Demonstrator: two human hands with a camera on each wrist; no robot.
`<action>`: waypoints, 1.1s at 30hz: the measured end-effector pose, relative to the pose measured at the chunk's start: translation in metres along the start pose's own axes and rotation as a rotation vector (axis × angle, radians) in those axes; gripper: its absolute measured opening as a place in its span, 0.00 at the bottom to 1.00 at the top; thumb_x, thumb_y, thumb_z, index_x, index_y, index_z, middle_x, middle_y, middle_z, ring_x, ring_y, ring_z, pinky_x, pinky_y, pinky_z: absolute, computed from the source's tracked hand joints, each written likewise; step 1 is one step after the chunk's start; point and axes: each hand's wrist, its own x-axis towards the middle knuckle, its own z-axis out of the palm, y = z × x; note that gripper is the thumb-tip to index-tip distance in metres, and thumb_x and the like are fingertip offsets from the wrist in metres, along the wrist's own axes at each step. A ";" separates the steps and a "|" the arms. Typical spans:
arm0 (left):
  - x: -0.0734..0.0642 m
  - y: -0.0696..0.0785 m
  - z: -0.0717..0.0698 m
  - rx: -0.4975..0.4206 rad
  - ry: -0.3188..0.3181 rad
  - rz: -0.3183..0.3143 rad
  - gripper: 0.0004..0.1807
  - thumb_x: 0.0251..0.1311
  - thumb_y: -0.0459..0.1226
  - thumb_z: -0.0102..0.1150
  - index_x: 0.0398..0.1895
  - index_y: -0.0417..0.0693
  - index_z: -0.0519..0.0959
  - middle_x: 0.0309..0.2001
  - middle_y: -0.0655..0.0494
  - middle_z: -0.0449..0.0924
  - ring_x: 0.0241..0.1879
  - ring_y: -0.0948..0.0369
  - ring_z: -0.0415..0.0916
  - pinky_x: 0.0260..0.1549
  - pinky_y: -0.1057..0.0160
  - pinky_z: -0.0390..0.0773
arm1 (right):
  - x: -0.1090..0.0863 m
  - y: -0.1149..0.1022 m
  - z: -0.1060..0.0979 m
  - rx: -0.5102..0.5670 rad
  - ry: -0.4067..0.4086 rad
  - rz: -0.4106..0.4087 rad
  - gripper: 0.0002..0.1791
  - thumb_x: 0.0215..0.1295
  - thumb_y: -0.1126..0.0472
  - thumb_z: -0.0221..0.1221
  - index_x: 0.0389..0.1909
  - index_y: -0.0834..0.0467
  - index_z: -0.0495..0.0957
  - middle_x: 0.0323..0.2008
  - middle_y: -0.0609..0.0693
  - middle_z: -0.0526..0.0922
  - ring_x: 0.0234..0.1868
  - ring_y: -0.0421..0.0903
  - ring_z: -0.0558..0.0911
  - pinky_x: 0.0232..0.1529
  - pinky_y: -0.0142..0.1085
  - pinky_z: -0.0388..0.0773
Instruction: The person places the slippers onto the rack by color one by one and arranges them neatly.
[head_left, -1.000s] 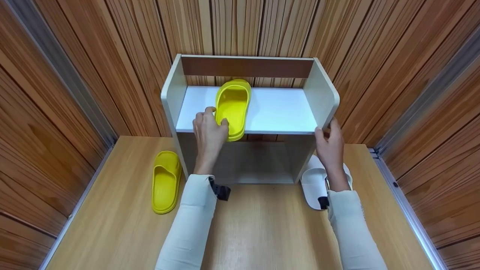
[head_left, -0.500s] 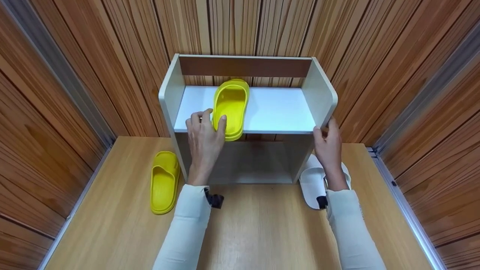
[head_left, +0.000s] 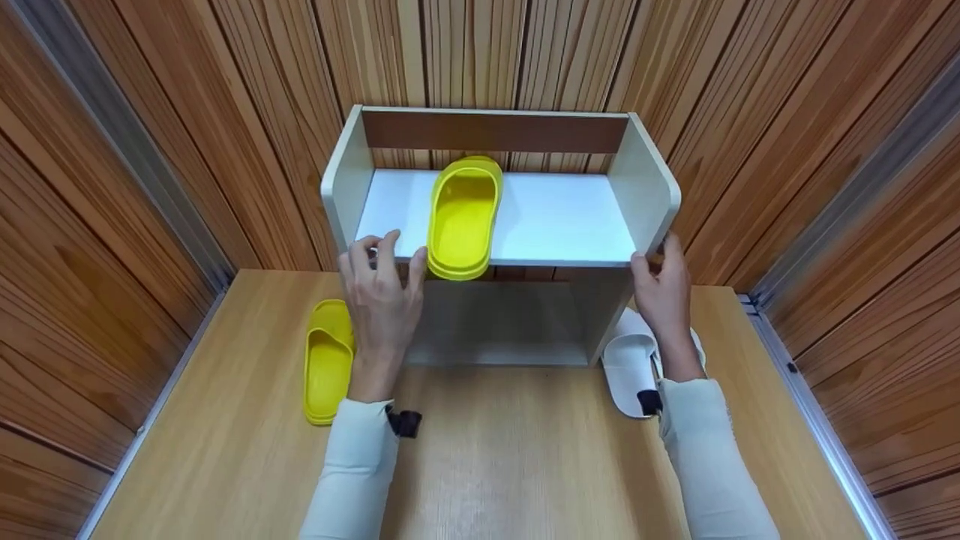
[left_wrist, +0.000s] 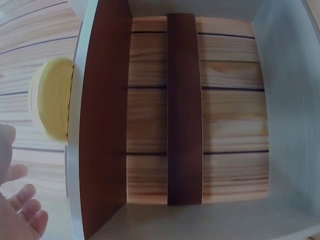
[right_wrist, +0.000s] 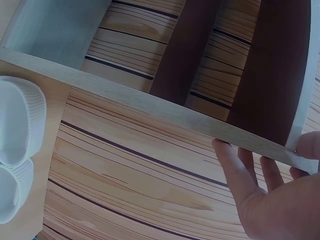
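Observation:
A small two-tier shelf [head_left: 562, 217] with pale side panels stands against the back wall. On its white upper board a yellow slipper [head_left: 461, 225] lies with its heel at the front edge. My left hand [head_left: 381, 311], fingers spread and slightly bent, hovers at that edge just left of the slipper, holding nothing. The left wrist view shows the heel [left_wrist: 55, 100] poking past the board, apart from the fingertips. My right hand [head_left: 664, 300] grips the right side panel [right_wrist: 125, 105] at board height, thumb on the front, fingers along the outer face.
Another yellow slipper [head_left: 326, 367] lies left of the shelf, partly behind my left hand. White slippers [head_left: 626, 367] sit at the right, partly covered by my right forearm. Wood-patterned walls [head_left: 862, 247] enclose the wooden floor [head_left: 510, 465] on the left, right and back.
My left hand has let go of the yellow slipper and moved left and toward me. The slipper stays on the upper board. My right hand keeps its place on the side panel.

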 end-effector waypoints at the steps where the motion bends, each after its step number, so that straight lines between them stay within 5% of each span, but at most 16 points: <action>1: 0.000 -0.002 -0.002 -0.012 0.007 -0.008 0.26 0.71 0.52 0.58 0.58 0.38 0.81 0.50 0.39 0.75 0.48 0.45 0.69 0.47 0.53 0.72 | 0.000 -0.001 -0.001 -0.001 -0.003 0.009 0.32 0.76 0.57 0.49 0.77 0.60 0.55 0.70 0.64 0.65 0.67 0.64 0.69 0.66 0.60 0.66; 14: -0.021 -0.056 -0.026 0.020 0.010 -0.242 0.26 0.69 0.49 0.62 0.60 0.38 0.79 0.54 0.37 0.73 0.53 0.43 0.68 0.51 0.46 0.67 | 0.006 -0.007 -0.001 0.024 -0.036 0.064 0.34 0.75 0.56 0.51 0.78 0.59 0.53 0.72 0.62 0.63 0.68 0.62 0.68 0.66 0.60 0.67; 22: -0.036 -0.090 -0.033 0.126 -0.174 -0.428 0.36 0.68 0.53 0.61 0.72 0.42 0.69 0.71 0.37 0.63 0.69 0.41 0.59 0.67 0.40 0.59 | 0.008 -0.009 -0.005 0.056 -0.072 0.094 0.36 0.76 0.55 0.50 0.80 0.57 0.48 0.74 0.62 0.58 0.71 0.63 0.64 0.66 0.63 0.64; 33: -0.067 -0.132 -0.027 0.184 -0.355 -0.542 0.55 0.56 0.68 0.61 0.79 0.45 0.58 0.78 0.37 0.49 0.75 0.37 0.46 0.68 0.32 0.51 | 0.005 -0.005 -0.003 0.098 -0.085 0.084 0.37 0.75 0.55 0.51 0.79 0.57 0.47 0.74 0.62 0.58 0.69 0.65 0.66 0.62 0.64 0.67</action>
